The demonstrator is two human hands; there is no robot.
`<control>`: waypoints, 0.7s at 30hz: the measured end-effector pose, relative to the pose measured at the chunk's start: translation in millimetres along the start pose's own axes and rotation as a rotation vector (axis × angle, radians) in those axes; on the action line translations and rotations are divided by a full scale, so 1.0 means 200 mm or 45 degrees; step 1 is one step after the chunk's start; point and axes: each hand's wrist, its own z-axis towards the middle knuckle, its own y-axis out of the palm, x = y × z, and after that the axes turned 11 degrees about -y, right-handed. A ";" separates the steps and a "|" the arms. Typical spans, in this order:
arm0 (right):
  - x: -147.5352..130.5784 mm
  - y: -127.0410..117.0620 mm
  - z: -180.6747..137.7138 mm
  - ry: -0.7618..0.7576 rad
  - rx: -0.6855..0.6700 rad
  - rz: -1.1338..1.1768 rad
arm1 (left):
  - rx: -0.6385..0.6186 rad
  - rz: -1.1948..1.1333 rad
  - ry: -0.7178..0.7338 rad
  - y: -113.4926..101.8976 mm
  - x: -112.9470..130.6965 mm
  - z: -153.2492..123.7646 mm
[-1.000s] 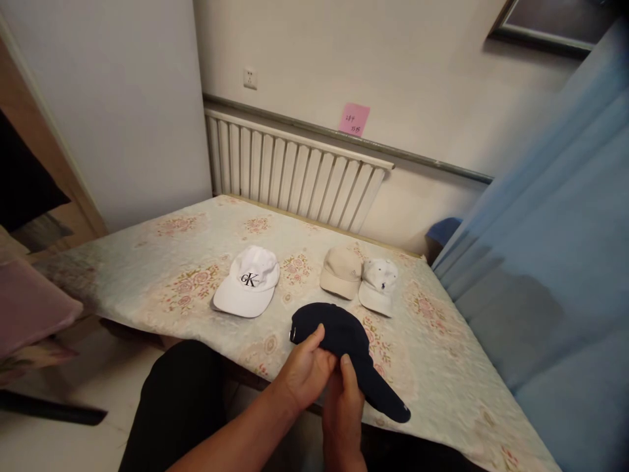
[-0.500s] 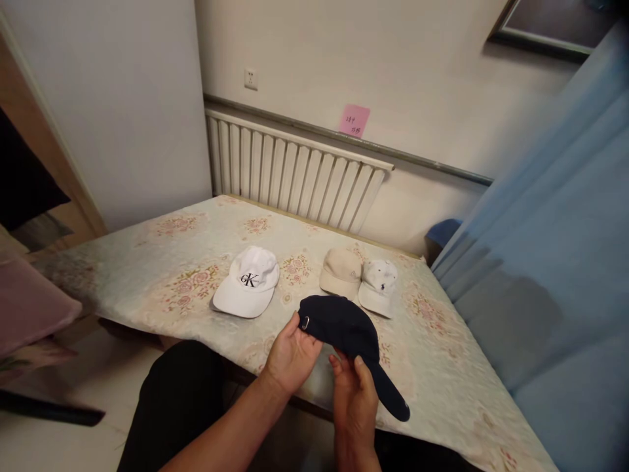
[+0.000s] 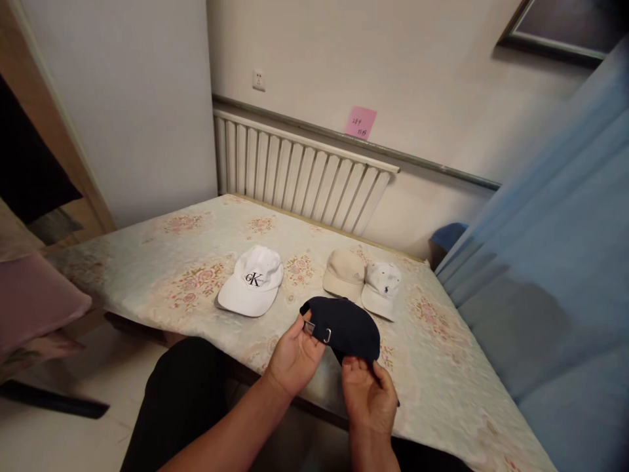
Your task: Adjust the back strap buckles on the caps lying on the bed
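A dark navy baseball cap (image 3: 346, 324) is held up above the front part of the floral-covered surface. My left hand (image 3: 297, 354) pinches its back strap, near a metal buckle. At the cap's right side, my right hand (image 3: 368, 390) grips the lower edge, fingers under the rim; most of the brim is hidden behind this hand. Beyond the navy cap lie a beige cap (image 3: 344, 272) and a white cap with a small dark emblem (image 3: 382, 288), side by side and touching or nearly so. Farther left, a white cap with black "CK" lettering (image 3: 253, 282) rests with its brim toward me.
The floral cover (image 3: 196, 252) spreads over a low bed or table. Behind it a white radiator (image 3: 299, 170) lines the wall, below a pink note (image 3: 360, 123). A blue curtain (image 3: 550, 275) hangs at the right. My black-clad knee (image 3: 181, 380) is at the front edge.
The navy cap has turned, so its back strap and buckle face me more and its brim is now mostly hidden. My right hand has shifted slightly right along its edge.
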 end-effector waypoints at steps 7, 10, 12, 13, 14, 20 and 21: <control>-0.01 0.07 -0.02 0.042 0.027 0.110 | 0.025 0.020 -0.090 0.02 -0.10 -0.02; -0.02 0.11 -0.04 0.046 -0.008 0.079 | 0.026 0.040 -0.143 0.03 -0.13 -0.04; -0.04 0.12 -0.04 0.055 -0.002 0.055 | -0.006 0.059 -0.148 0.04 -0.13 -0.05; -0.05 0.13 -0.04 0.051 0.007 0.048 | -0.030 0.065 -0.142 0.04 -0.12 -0.05; -0.06 0.13 -0.04 0.040 0.014 0.044 | -0.051 0.068 -0.131 0.04 -0.11 -0.05; -0.10 0.10 -0.01 -0.051 0.010 0.038 | 0.077 0.017 -0.074 -0.02 -0.04 -0.01; -0.10 0.10 -0.01 -0.056 0.009 0.034 | 0.113 0.008 -0.072 -0.03 -0.04 0.00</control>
